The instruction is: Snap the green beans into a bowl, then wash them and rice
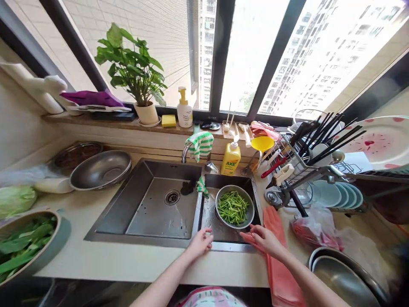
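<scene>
- Apron with pink pattern [211,297] is nearest to the camera, below both forearms.
- Left hand [200,243] is at the front rim of steel sink [230,246]; its fingers are loosely curled and pinch nothing visible.
- Right hand [262,239] has spread fingers, just over salmon-pink cloth [277,264].
- Steel bowl [251,213] with sliced green stems [233,207] stands in right basin, just beyond both hands.
</scene>
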`<control>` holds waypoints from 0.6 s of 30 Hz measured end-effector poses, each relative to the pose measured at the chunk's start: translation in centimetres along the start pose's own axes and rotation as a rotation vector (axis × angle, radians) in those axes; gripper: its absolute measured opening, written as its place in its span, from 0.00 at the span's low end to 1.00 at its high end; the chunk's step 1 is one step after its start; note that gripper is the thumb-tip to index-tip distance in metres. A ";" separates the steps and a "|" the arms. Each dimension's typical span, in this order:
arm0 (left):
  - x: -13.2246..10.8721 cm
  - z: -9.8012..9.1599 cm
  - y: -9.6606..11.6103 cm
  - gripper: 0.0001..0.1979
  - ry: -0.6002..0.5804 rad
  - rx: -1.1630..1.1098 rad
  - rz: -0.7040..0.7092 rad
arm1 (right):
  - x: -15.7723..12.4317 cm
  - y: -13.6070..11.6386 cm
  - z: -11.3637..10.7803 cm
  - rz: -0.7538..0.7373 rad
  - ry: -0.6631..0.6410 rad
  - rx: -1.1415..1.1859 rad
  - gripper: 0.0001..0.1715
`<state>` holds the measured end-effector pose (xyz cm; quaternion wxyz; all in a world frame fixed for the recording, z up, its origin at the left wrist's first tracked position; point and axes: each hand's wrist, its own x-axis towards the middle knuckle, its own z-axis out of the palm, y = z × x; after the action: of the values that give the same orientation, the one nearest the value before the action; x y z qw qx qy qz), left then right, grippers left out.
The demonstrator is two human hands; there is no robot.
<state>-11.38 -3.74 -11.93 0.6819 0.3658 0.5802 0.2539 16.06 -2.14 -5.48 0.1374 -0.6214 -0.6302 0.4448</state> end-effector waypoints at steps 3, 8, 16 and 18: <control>5.0 3.5 2.1 0.30 0.141 -0.093 -0.177 | 1.4 -0.1 -0.4 -0.015 -0.079 0.033 0.13; 10.2 5.9 4.0 0.24 0.214 -0.118 -0.239 | -0.6 -0.4 0.1 -0.087 -0.210 0.119 0.11; 6.3 2.6 4.4 0.18 0.041 0.078 -0.147 | -6.6 -1.2 4.0 0.157 0.044 0.458 0.08; 4.7 -0.1 4.2 0.17 -0.046 0.201 -0.025 | -8.4 -1.5 5.8 0.222 0.169 0.586 0.08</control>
<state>-10.22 2.37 -11.46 0.6580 0.4309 0.5916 0.1771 12.49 -11.74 -4.51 0.3127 -0.6551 -0.3902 0.5664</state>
